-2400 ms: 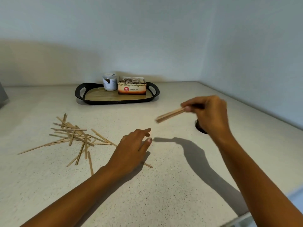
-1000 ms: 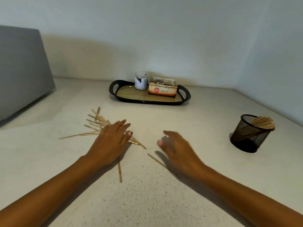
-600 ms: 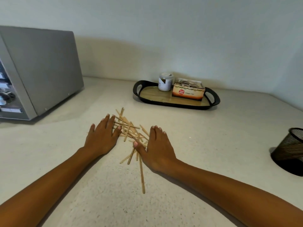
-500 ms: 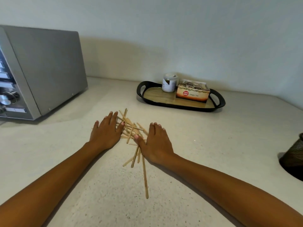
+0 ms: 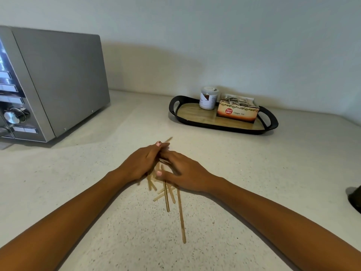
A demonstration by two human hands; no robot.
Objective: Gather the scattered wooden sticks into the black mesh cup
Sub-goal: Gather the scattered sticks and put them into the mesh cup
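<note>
Several wooden sticks (image 5: 166,192) lie bunched on the pale speckled counter (image 5: 234,173), most of them hidden between my two hands. One long stick (image 5: 181,218) trails toward me. My left hand (image 5: 139,163) and my right hand (image 5: 184,173) are pushed together from either side of the bunch. Their fingers are fairly straight and press against the sticks, and the fingertips meet at the far end. A stick tip pokes out beyond the fingertips. Only a dark sliver of the black mesh cup (image 5: 356,198) shows at the right edge.
A silver microwave (image 5: 48,85) stands at the back left. A black tray (image 5: 270,124) at the back holds a white jar (image 5: 208,97) and a ginger tea box (image 5: 237,111). Walls close off the back and right.
My hands have slid toward each other and squeezed the spread sticks into a narrow bunch. The view has shifted left, so the cup is almost out of sight.
</note>
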